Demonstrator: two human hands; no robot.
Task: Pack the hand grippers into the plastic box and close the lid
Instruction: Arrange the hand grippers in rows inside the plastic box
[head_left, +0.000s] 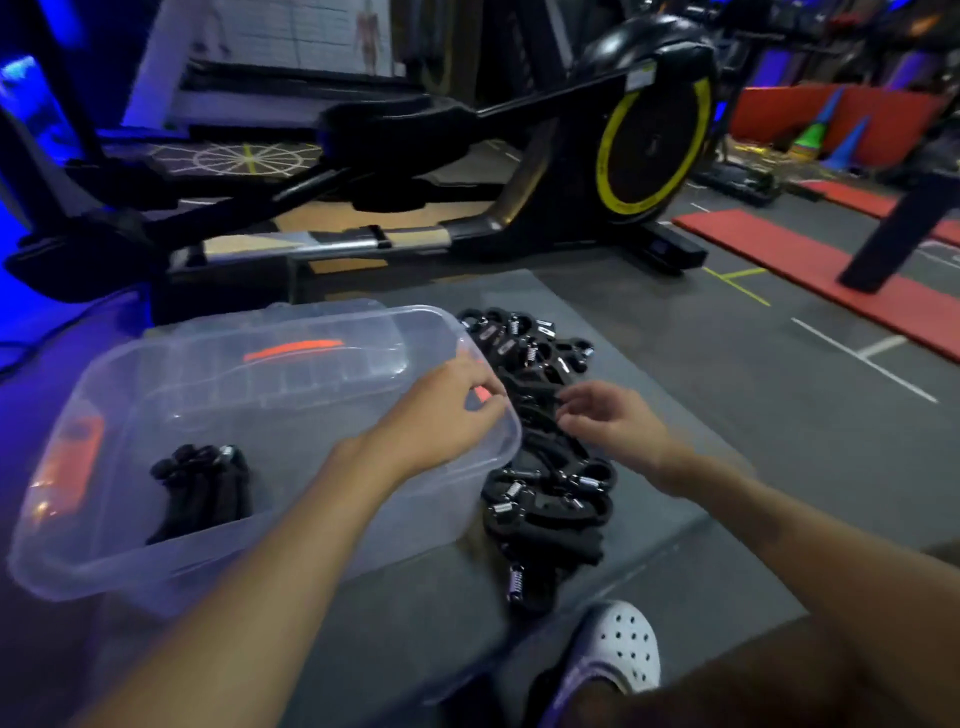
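My left hand (457, 410) and right hand (608, 415), both released, hover over the black spring-handled hand grippers (545, 457) heaped beside the clear plastic box (483, 332). Springs appear interlocked; lifting one may drag others.

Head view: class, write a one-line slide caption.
Both hands, left hand and right hand, reach toward piled hand grippers beside a clear plastic box holding a few.

No legible text (all blurred)
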